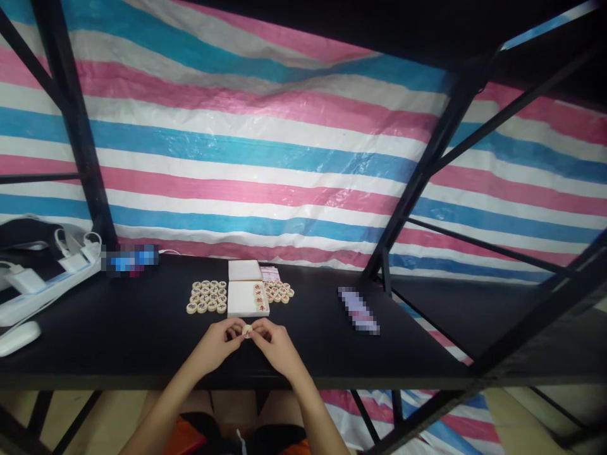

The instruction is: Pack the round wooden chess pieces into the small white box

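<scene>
With an open white box taken as the centre of the clock, a striped plastic sheet [256,139] in pink, white and blue filled the twelve o'clock side, creased and shiny in places. In front of it spread a black desk [156,347], flanked by a black metal frame [412,183] whose posts rose at ten and two. Far out at nine, a white power strip [47,294] lay aslant with chargers plugged in. The white box [239,300] sat near the desk's middle, its lid [244,270] laid back toward twelve, and red-marked pieces [259,300] stood in a column along its three o'clock side. At six, just below the box, the left hand [224,337] and right hand [270,338] met, both closed, thumbs and fingers gripping one small round piece between them. A pixelated object [130,259] lay between nine and ten, and a pixelated slab [359,311] well out at three. A white rounded device [19,338] rested far off between eight and nine. Just beside the box at nine, dark-marked pieces [203,298] formed neat rows; at three, more red-marked discs [277,296] lay clustered, with pink-and-white paper [270,273] between one and two. Smallest was the held round piece [247,330] itself, pale, its marking too small to read.
</scene>
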Tool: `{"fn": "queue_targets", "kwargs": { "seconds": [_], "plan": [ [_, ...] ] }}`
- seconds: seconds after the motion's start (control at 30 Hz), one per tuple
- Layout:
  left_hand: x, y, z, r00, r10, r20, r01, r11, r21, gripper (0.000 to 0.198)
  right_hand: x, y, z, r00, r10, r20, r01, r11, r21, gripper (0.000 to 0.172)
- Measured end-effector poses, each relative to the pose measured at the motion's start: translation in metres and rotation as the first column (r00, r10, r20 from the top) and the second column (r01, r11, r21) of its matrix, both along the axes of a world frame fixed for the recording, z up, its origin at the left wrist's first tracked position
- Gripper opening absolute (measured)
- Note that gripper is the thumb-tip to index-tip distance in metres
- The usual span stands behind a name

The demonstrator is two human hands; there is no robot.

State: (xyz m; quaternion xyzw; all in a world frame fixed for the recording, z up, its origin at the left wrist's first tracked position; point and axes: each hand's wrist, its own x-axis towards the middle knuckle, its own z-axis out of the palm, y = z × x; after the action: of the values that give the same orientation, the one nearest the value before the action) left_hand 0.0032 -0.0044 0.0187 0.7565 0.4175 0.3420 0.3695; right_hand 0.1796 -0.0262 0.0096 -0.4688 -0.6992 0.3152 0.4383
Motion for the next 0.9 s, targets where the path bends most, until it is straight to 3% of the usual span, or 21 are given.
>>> {"fn": "queue_targets", "kwargs": {
  "seconds": [0.13, 0.37, 0.63, 0.9],
  "plan": [
    [-0.001, 0.000, 0.000, 0.998, 0.045, -0.039, -0.043, 0.998, 0.055, 0.015, -0.001, -0.001, 0.001, 0.999, 0.016, 0.045, -0.018, 0.999, 0.030, 0.009],
    [-0.003, 0.003, -0.006, 0.999, -0.014, 0.031, 0.010, 0.991, 0.136, 0.012, 0.000, 0.000, -0.001, 0.998, 0.044, 0.039, -0.045, 0.998, 0.046, 0.014],
    [-0.004, 0.006, -0.009, 0.993, -0.097, 0.070, 0.084, 0.981, 0.172, 0.011, 0.000, -0.002, -0.001, 0.997, 0.031, 0.077, -0.033, 0.999, 0.025, 0.012],
    [-0.004, 0.002, -0.005, 0.994, -0.092, 0.058, 0.082, 0.984, 0.155, 0.018, 0.000, -0.003, 0.001, 0.996, 0.014, 0.086, -0.019, 0.998, 0.057, 0.014]
  ]
}}
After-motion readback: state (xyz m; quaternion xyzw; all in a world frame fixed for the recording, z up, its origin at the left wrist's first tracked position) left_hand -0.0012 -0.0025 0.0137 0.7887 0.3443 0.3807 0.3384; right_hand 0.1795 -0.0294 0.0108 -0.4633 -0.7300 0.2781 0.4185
